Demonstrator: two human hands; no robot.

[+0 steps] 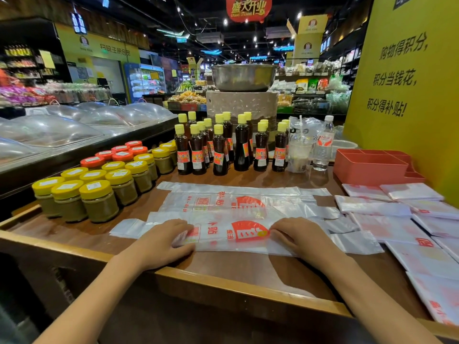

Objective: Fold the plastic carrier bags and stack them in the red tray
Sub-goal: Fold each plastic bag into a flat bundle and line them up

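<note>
While both hands press flat, left grip (pixel 165 238) and right grip (pixel 296 235) hold down the bag (pixel 223 234).

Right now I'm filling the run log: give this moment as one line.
step: folding | left hand and right hand: pressing bag flat on table | red tray: no bags visible inside

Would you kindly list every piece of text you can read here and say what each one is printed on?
"盛大开业" and "GRAND OPENING": red hanging sign.
"购物得积分, 积分当钱花, 积分得补贴!": yellow wall panel.
"扫码注册会员": yellow banner.
"补贴", partly covered: plastic carrier bag under the left hand and right hand.
Oil bottle labels, jar lid stickers, water bottle label: too small or blurred.
</note>
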